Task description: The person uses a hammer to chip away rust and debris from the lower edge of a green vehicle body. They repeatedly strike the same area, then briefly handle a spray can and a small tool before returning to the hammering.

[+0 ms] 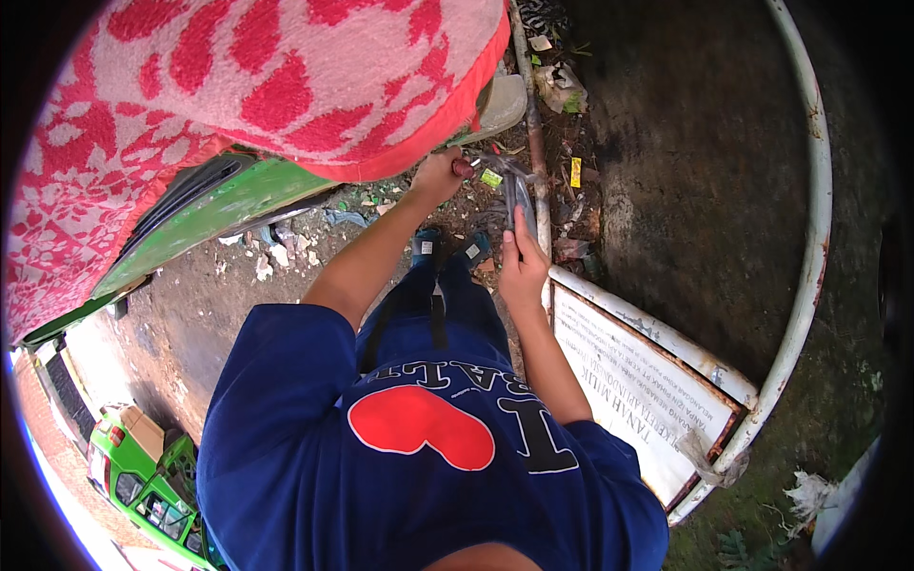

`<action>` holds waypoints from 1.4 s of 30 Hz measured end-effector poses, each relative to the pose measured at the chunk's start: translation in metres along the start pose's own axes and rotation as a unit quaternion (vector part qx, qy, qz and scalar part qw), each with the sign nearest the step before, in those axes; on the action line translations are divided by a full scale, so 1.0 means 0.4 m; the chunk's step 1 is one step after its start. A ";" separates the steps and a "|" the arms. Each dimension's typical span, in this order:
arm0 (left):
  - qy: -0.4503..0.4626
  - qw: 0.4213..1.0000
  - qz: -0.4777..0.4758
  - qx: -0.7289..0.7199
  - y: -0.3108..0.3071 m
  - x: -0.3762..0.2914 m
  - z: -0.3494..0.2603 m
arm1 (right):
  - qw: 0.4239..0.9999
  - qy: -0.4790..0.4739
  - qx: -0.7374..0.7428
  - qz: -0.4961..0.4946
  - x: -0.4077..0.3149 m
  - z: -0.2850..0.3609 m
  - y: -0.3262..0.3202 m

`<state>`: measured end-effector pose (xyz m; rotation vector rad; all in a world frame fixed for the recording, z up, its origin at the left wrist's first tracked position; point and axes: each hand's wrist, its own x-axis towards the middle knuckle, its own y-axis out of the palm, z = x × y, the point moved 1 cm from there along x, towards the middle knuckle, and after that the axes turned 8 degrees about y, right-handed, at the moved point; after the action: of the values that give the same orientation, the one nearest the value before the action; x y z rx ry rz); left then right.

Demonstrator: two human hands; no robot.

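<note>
My left hand (434, 180) is closed around a tool with a dark red handle (463, 168); the far part of this tool is hidden, so its kind is unclear. My right hand (525, 268) grips the dark handle of a hammer (509, 191), index finger stretched along it. The hammer's head lies close to the butt of the red handle; whether they touch cannot be told. Just beyond my left hand hangs a red and pink patterned blanket (343, 93), draped over a green vehicle body (235, 207). A grey bumper-like part (503, 103) shows under its edge.
A white, rusty pipe frame (814, 214) curves along my right, holding a white signboard (614, 378) with writing. Paint flakes (282, 253) and litter (564, 86) lie on the ground around my shoes (446, 246). A bright green vehicle (146, 478) stands at lower left.
</note>
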<state>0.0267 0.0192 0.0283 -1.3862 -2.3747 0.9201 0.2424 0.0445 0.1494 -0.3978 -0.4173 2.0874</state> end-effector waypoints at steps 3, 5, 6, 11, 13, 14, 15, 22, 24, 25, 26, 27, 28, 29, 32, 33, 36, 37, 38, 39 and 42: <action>0.014 1.000 -0.006 0.003 0.009 -0.022 0.002 | 0.992 -0.074 -0.107 0.002 -0.012 -0.015 0.024; 0.060 0.998 0.006 0.005 0.017 -0.052 0.009 | 0.991 -0.048 -0.118 0.033 -0.032 -0.043 0.036; 0.063 0.998 -0.008 -0.018 0.011 -0.039 0.015 | 0.996 -0.031 -0.085 0.026 -0.036 -0.043 0.042; 0.129 0.989 -0.037 -0.059 0.013 -0.093 0.062 | 0.995 0.091 0.025 0.021 -0.081 0.004 0.005; 0.060 0.984 0.027 -0.165 0.019 -0.106 0.096 | 0.992 0.116 0.037 0.018 -0.083 -0.025 -0.005; 0.039 0.976 0.020 -0.216 0.043 -0.117 0.157 | 0.991 0.127 0.044 0.022 -0.086 -0.037 -0.009; 0.039 0.966 0.016 -0.254 0.055 -0.129 0.187 | 0.987 0.147 0.060 0.020 -0.087 -0.049 -0.017; 0.064 0.949 0.035 -0.306 0.023 -0.272 0.255 | 0.983 0.174 0.058 -0.015 -0.121 -0.063 -0.057; 0.019 0.947 0.019 -0.321 0.015 -0.278 0.237 | 0.983 0.166 0.076 -0.018 -0.126 -0.063 -0.057; 0.098 0.969 0.007 -0.225 0.002 -0.270 0.207 | 0.983 0.160 0.083 -0.020 -0.127 -0.061 -0.058; 0.017 0.954 0.024 -0.298 -0.009 -0.260 0.185 | 0.983 0.160 0.083 -0.022 -0.132 -0.057 -0.057; -0.064 0.928 0.038 -0.366 -0.027 -0.249 0.163 | 0.984 0.158 0.084 -0.022 -0.135 -0.045 -0.053; -0.069 0.920 0.028 -0.384 -0.021 -0.242 0.169 | 0.984 0.156 0.084 -0.023 -0.139 -0.033 -0.049; -0.073 0.912 0.018 -0.403 -0.018 -0.234 0.167 | 0.984 0.155 0.085 -0.023 -0.144 -0.022 -0.046; 0.042 0.923 -0.050 -0.379 0.027 -0.232 0.222 | 0.989 0.129 0.065 -0.017 -0.154 -0.005 -0.036; 0.018 0.907 -0.034 -0.420 0.022 -0.230 0.206 | 0.991 0.118 0.053 -0.021 -0.162 -0.008 -0.037; -0.069 0.849 -0.010 -0.523 -0.013 -0.241 0.164 | 0.986 0.145 0.070 -0.039 -0.185 -0.007 -0.040; -0.052 0.866 -0.016 -0.498 -0.021 -0.248 0.156 | 0.984 0.158 0.070 -0.039 -0.194 -0.003 -0.042; -0.035 0.881 -0.023 -0.471 -0.034 -0.254 0.145 | 0.982 0.177 0.062 -0.033 -0.203 0.002 -0.045; 0.032 0.922 -0.045 -0.382 -0.042 -0.259 0.150 | 0.980 0.192 0.054 -0.023 -0.206 0.013 -0.047; 0.065 0.930 -0.076 -0.353 -0.064 -0.273 0.152 | 0.978 0.210 0.013 -0.009 -0.215 0.035 -0.060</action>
<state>0.0355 -0.1068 0.0085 -1.3716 -2.7765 -0.1038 0.2977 -0.0188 0.1824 -0.7953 -0.1406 1.9234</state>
